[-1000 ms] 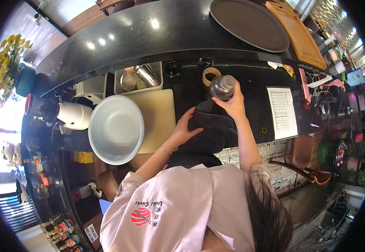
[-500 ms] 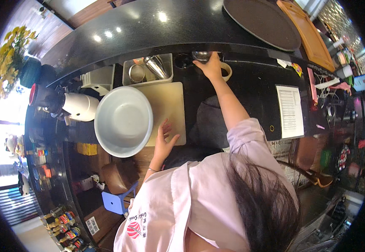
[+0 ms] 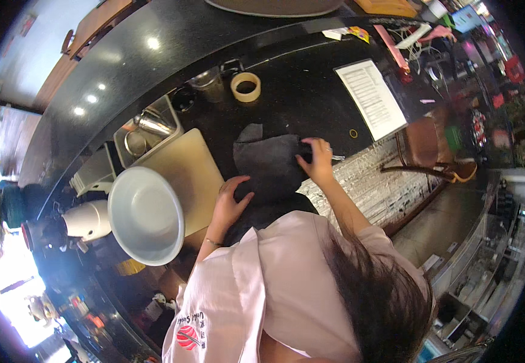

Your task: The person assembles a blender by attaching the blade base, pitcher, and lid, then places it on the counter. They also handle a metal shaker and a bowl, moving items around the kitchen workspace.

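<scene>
A dark grey cloth (image 3: 268, 160) lies on the black counter in front of me. My left hand (image 3: 229, 207) is at its lower left edge, fingers curved, thumb apart, nothing seen in them. At the cloth's right edge is my right hand (image 3: 318, 162), with a gap between thumb and fingers; whether it presses on the fabric is hard to see. A small shiny metal piece (image 3: 338, 158) shows beside that hand. Left of the cloth is a cream cutting board (image 3: 199, 169), and a pale blue-grey basin (image 3: 146, 215) overlaps the board's left side.
At the back stand a metal cup (image 3: 207, 81) and a roll of beige tape (image 3: 245, 87). A clear bin (image 3: 175, 124) holds metal vessels. On the right lie a printed sheet (image 3: 371, 100) and a rubber band (image 3: 353, 134). A raised ledge (image 3: 153, 66) runs behind.
My right hand has left the metal cup at the back and come down to the cloth's right edge. The left hand has shifted from the board to the cloth. The view has turned.
</scene>
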`<state>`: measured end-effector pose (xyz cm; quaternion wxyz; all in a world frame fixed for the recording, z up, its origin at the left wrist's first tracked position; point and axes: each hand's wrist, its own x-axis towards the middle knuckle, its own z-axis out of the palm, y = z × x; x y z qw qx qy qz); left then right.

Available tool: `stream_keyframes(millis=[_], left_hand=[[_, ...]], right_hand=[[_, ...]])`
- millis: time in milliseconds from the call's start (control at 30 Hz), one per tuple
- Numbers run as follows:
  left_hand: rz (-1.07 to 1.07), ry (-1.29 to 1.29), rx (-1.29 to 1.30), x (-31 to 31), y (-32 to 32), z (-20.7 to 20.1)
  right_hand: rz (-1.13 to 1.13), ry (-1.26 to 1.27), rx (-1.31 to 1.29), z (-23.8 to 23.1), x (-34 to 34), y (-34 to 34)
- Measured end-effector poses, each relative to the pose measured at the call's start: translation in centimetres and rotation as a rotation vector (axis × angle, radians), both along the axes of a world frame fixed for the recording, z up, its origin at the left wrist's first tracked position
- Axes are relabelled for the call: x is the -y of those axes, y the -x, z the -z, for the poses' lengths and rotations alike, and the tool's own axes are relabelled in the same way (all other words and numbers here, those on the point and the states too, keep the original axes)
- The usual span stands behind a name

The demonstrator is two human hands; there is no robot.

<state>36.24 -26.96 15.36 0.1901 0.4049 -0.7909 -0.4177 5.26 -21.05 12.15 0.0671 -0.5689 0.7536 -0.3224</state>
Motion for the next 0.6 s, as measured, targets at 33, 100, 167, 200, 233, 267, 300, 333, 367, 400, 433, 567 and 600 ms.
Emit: stream_keyframes(millis=[33, 100, 167, 200, 233, 267, 300, 333, 367, 400, 433, 567, 600], left_hand=[[0.064, 0.055, 0.025, 0.7, 1.1, 0.0], [0.162, 0.166, 0.146, 1.8, 3.4, -0.9], [0.222, 0.284, 0.333, 2.6, 6.0, -2.1], [0.276, 0.295, 0.378, 3.1, 6.9, -1.5], [0.329, 0.305, 0.423, 3.6, 7.6, -0.1], [0.384, 0.318, 0.464, 4.0, 8.3, 1.2], [0.36, 0.396, 0.449, 4.0, 8.9, 2.2], [0.338, 0.474, 0.432, 3.8, 9.5, 3.2], [0.324, 0.55, 0.412, 3.7, 10.4, 4.1], [0.335, 0.531, 0.45, 3.8, 11.5, 4.5], [0.3, 0.56, 0.439, 4.2, 12.7, 5.1], [0.23, 0.643, 0.402, 7.2, 18.8, 6.6], [0.239, 0.678, 0.4, 8.5, 20.0, 7.4]], right_hand=[[0.115, -0.028, -0.046, 0.3, -1.4, 1.1], [0.181, -0.118, -0.11, 1.0, -3.3, 3.3], [0.171, -0.209, -0.102, 3.1, -4.4, 5.9], [0.19, -0.091, -0.233, 2.5, -4.4, 6.3], [0.274, -0.029, -0.087, 3.6, -4.5, 7.4], [0.36, 0.035, 0.058, 5.1, -4.9, 8.9], [0.438, 0.105, 0.206, 5.0, -4.6, 9.4], [0.495, 0.223, 0.337, 4.9, -4.9, 9.6], [0.542, 0.228, 0.362, 4.6, -5.5, 9.7], [0.589, 0.233, 0.385, 4.3, -6.2, 10.0], [0.639, 0.24, 0.407, 4.0, -7.1, 10.1], [0.652, 0.354, 0.471, 3.9, -11.1, 8.5], [0.682, 0.295, 0.465, 2.9, -12.1, 7.6]])
